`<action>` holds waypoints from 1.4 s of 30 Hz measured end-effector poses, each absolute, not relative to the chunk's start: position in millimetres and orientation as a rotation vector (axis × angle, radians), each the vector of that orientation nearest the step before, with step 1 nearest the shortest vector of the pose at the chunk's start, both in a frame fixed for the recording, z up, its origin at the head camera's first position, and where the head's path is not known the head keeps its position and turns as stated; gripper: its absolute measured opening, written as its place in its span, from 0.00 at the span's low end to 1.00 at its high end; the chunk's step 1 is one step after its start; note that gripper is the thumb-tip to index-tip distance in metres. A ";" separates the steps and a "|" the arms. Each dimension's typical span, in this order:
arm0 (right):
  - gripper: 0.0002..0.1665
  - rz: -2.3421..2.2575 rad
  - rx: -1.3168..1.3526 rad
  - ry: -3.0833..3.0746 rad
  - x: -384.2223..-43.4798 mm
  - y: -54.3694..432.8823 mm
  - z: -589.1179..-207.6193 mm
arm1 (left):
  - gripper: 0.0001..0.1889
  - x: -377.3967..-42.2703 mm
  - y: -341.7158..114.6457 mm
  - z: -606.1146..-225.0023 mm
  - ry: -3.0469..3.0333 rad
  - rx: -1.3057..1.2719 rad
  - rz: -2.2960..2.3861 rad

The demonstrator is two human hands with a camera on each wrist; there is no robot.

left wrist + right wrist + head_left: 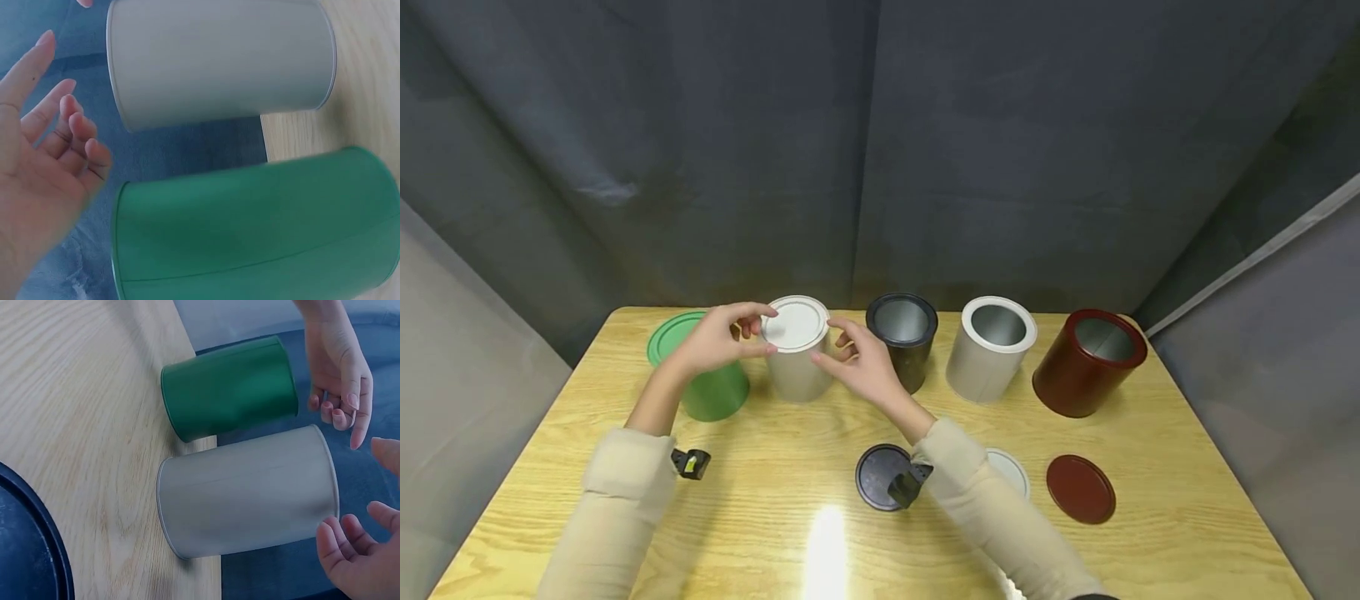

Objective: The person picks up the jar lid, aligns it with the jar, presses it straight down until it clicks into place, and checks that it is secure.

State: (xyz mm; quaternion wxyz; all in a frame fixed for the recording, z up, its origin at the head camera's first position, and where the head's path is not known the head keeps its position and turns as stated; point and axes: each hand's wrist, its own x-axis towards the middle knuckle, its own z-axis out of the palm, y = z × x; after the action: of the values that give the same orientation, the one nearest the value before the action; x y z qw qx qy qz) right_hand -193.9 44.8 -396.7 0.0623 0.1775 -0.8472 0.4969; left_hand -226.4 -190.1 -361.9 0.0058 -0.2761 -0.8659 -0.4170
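A white can (800, 375) with its white lid (795, 323) on top stands second from the left in the head view. My left hand (724, 337) hovers at the lid's left side, thumb and fingers apart; the left wrist view shows a gap between that hand (53, 150) and the can (219, 59). On the other side is my right hand (863, 358), fingers loosely bent near the rim. Whether its fingertips touch the can cannot be told. A green can (715, 392) with a green lid (673, 335) stands beneath and beside my left hand.
To the right stand an open black can (913, 362), an open white can (981, 371) and an open dark red can (1071, 375). In front lie a black lid (876, 475), a white lid (1009, 471) partly behind my right sleeve, and a dark red lid (1080, 489). Grey curtains (737, 167) surround the table.
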 end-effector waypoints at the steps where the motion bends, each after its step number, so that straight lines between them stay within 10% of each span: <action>1: 0.30 1.512 0.542 -2.557 -192.4 45.9 -396.0 | 0.23 -224.2 -189.4 -362.0 -2.697 -0.866 -1.322; 42: 0.36 1.575 0.812 -2.582 -123.8 111.7 -368.0 | 0.34 -133.5 -139.0 -368.7 -2.441 -1.073 -1.426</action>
State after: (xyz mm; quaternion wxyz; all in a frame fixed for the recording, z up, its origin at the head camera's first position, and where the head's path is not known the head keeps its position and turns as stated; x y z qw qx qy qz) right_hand -123.8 111.7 -368.0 0.0047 0.2594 -0.8245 0.5029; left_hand -133.5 -139.0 -368.7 0.0589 -0.3542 -0.8059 -0.4708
